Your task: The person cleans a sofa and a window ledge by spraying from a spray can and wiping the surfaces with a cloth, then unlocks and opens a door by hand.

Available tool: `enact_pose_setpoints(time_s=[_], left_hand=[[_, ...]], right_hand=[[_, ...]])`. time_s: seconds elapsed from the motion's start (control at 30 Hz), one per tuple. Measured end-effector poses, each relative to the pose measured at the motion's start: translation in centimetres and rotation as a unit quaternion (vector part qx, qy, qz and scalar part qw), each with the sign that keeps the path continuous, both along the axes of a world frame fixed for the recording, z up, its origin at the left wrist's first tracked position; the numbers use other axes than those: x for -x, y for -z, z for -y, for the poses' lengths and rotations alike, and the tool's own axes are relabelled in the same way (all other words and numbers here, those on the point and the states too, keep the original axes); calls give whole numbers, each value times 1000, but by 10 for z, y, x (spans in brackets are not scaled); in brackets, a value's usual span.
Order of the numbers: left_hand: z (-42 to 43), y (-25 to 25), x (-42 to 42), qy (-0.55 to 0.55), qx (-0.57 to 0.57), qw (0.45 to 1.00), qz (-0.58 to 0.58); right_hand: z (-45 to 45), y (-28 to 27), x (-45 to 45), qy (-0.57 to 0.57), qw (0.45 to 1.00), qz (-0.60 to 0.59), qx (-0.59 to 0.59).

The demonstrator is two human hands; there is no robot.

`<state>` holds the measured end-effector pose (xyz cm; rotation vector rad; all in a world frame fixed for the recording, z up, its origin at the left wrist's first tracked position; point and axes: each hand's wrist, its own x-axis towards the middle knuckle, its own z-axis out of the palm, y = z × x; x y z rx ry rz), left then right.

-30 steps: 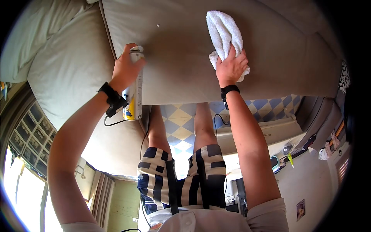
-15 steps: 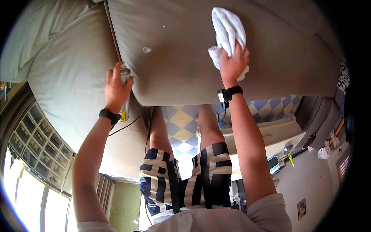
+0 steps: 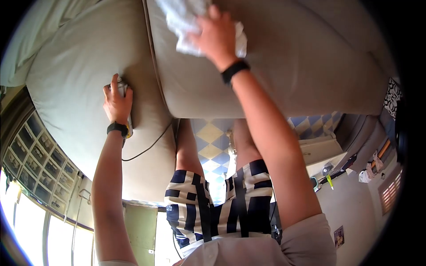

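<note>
My left hand [image 3: 118, 101] is wrapped round a spray can [image 3: 122, 88], index finger over its top, above the left sofa cushion [image 3: 84, 66]. Most of the can's body is hidden behind the hand and wrist. At the top of the view my right hand [image 3: 216, 37] presses a white towel [image 3: 184, 22] onto the right sofa cushion [image 3: 284, 66]; hand and towel are slightly blurred. The towel lies bunched under the fingers and reaches past the upper edge of the view. A black band circles each wrist.
A dark seam [image 3: 154, 57] divides the two cushions. A thin black cable [image 3: 148, 148] hangs near the left wrist. Below the sofa's front edge are my legs and a blue and cream tiled floor [image 3: 211, 142]. A patterned cloth [image 3: 392, 97] is at the far right.
My right hand and the towel have moved left and up across the cushion. My left hand has carried the can left, onto the left cushion's side. The view has shifted a little.
</note>
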<state>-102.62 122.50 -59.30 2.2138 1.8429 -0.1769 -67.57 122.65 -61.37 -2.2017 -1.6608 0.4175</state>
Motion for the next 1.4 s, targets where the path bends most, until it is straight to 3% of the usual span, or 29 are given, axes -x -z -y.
enact_pose_setpoints(time_s=[0.2, 0.3, 0.43, 0.5, 0.53, 0.57, 0.6, 0.63, 0.67, 0.7, 0.8, 0.87, 0.9, 0.97, 1.07, 1.1, 1.17, 1.23, 1.27, 1.3, 1.37, 1.4], left_hand=[[8, 13, -11, 7, -13, 1000, -1], [12, 15, -17, 6, -20, 999, -27], [12, 14, -25, -4, -6, 1000, -30], [10, 14, -24, -4, 1, 1000, -25], [10, 15, -24, 0, -5, 1000, -24], [11, 14, -25, 5, -9, 1000, -23], [11, 14, -26, 9, -17, 1000, -19], [11, 15, -25, 10, -15, 1000, -17], [13, 17, -22, 9, -18, 1000, -12], [13, 18, -22, 11, -19, 1000, -8], [13, 14, -23, 10, -13, 1000, -10], [14, 18, -22, 12, -15, 1000, -1], [14, 14, -22, 10, -9, 1000, -1], [10, 11, -24, 2, -2, 1000, 3], [15, 19, -21, -14, 17, 999, 37], [14, 20, -22, -2, 7, 999, 36], [10, 18, -26, 7, 0, 999, 40], [10, 20, -28, 2, -1, 1000, 23], [10, 23, -25, 9, -7, 1000, 14], [10, 20, -25, 5, 2, 1000, 10], [12, 17, -25, 4, 8, 1000, 9], [13, 17, -21, 6, 6, 1000, 10]], right_hand=[[161, 5, 94, -234, 971, -2, 38], [130, 14, 46, -298, 954, 30, -6], [-3, 23, -68, -128, 977, 160, -62], [-42, -4, -93, -43, 981, 180, -51], [-50, -16, -96, -4, 983, 178, -39], [-39, 15, -94, 14, 969, 234, -83], [-14, 17, -79, 35, 978, 188, -86], [12, 10, -57, 40, 983, 178, -19], [45, 17, -43, -15, 982, 187, -18], [84, 29, -42, -93, 989, 99, -55], [169, 5, -91, -236, 968, 77, 22], [222, -5, -161, -105, 980, 114, 123], [251, -4, -194, 20, 975, 150, 165], [286, 1, -247, 298, 903, 227, 209], [260, 34, -305, 513, 802, 158, 264], [285, 90, -350, 394, 888, 188, 142], [136, 53, -261, 433, 896, 91, 39], [24, 26, -160, 375, 926, -14, -38], [-10, 46, -115, 290, 947, 54, -127], [-34, 47, -66, 257, 960, -36, -109], [-57, -3, -7, -7, 996, -87, -19], [-68, -14, 8, -124, 989, -60, -54]])
